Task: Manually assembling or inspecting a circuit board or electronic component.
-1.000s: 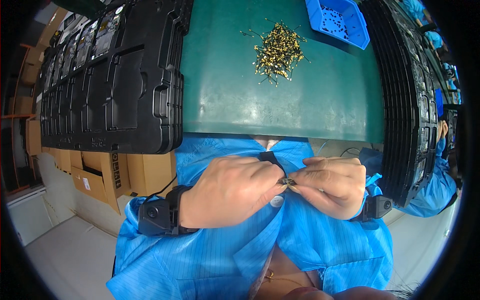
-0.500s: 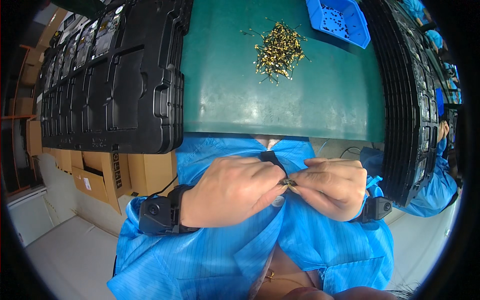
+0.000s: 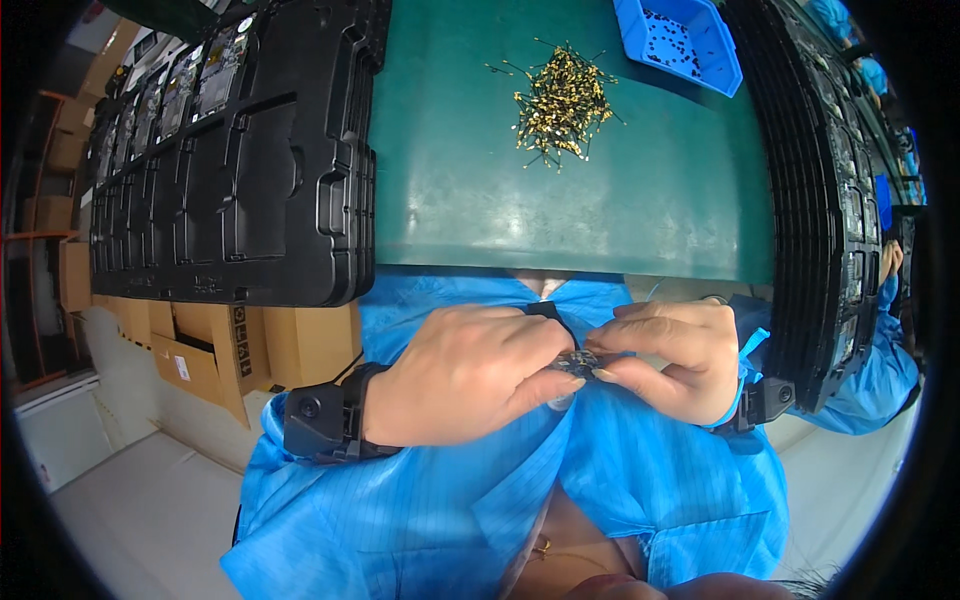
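Close to my chest, just off the near edge of the green table, both hands meet at a small dark circuit board point(image 3: 577, 363). My left hand point(image 3: 475, 368) is closed, with the board pinched between its thumb and bent fingers. My right hand point(image 3: 672, 358) comes at the board from the other side, its thumb and fingertips pressed to the edge. Most of the board is hidden behind the fingers. Beyond them on the table lies a loose pile of short black cables with gold-coloured ends point(image 3: 565, 105).
A blue plastic bin point(image 3: 728, 70) with small black pieces stands at the far right. Stacked black trays point(image 3: 265, 200) with circuit boards rise on the left, and another tray stack point(image 3: 800, 220) on the right. Cardboard boxes point(image 3: 310, 340) sit below left. A co-worker's blue sleeve point(image 3: 865, 390) shows at right.
My right thumb and fingers have spread slightly around the board's edge, and more of the board shows. The pile and the bin are as before.
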`<state>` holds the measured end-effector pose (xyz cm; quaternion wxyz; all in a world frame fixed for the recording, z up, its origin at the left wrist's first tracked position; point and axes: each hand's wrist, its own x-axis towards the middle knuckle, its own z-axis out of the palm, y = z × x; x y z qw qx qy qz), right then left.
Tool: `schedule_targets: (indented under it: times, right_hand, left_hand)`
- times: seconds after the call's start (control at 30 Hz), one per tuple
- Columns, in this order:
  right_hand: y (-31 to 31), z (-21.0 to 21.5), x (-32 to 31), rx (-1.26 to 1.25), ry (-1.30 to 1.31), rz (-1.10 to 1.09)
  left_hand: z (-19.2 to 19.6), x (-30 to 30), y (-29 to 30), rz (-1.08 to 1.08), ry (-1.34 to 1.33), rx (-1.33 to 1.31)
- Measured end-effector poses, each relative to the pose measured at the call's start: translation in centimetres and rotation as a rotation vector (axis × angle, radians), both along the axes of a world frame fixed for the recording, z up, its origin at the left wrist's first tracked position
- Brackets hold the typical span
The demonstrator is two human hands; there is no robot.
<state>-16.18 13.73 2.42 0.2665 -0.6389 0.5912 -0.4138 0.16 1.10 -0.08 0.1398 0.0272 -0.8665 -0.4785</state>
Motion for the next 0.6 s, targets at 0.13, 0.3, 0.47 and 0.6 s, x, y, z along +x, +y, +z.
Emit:
schedule_targets:
  times: [0.13,0.3,0.47,0.6]
  right_hand:
    - [-0.3,-0.2,0.0,0.033,-0.042,0.029]
    - [-1.0,-1.2,-0.4,-0.007,-0.227,0.039]
    - [-2.2,-3.1,-0.4,-0.054,-0.526,-0.050]
    - [-3.9,-3.3,-0.5,-0.062,-0.547,-0.057]
  left_hand:
    - [-0.3,0.1,0.0,0.037,-0.045,-0.038]
    - [-0.3,0.1,-0.7,0.066,-0.051,0.056]
    - [0.0,0.9,-1.3,0.368,0.029,0.366]
    - [-1.3,-0.2,-1.2,0.294,0.054,0.576]
